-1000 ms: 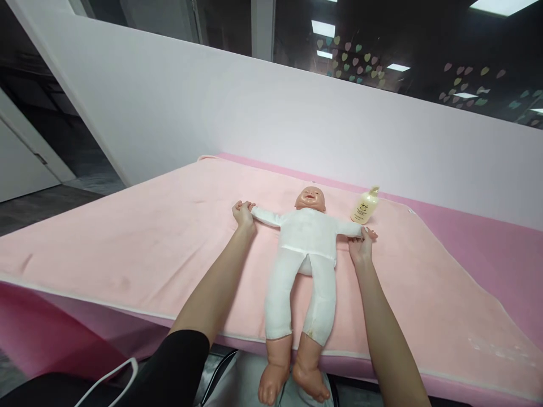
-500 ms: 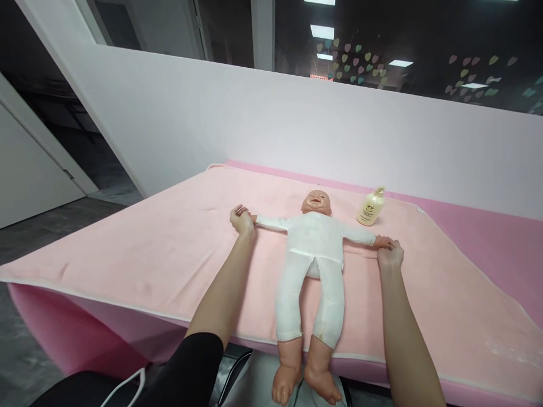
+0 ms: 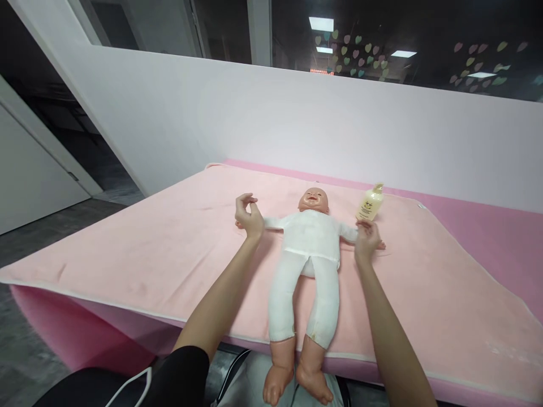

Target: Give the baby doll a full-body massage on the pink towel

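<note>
A baby doll (image 3: 311, 237) in a white cloth suit lies on its back on the pink blanket (image 3: 178, 237), arms spread sideways. Its feet hang over the near edge. My left hand (image 3: 249, 216) hovers over the doll's arm at the left, fingers loosely bent and apart, holding nothing. Behind my wrist, the doll's small hand (image 3: 238, 224) shows only in part. My right hand (image 3: 367, 238) is above the other doll arm, near its wrist, fingers loosely curled with nothing visible in them. That doll hand (image 3: 382, 245) pokes out to the right.
A pale yellow pump bottle (image 3: 370, 202) stands just beyond my right hand, beside the doll's head. A white wall (image 3: 271, 118) rises behind the pink table edge (image 3: 509, 232), with a dark window (image 3: 407, 34) above. At the left is a white door (image 3: 34, 164).
Both my hands have let go of the doll's hands and moved inward along its arms. The doll's arms lie a little lower and less stretched. The view has shifted slightly.
</note>
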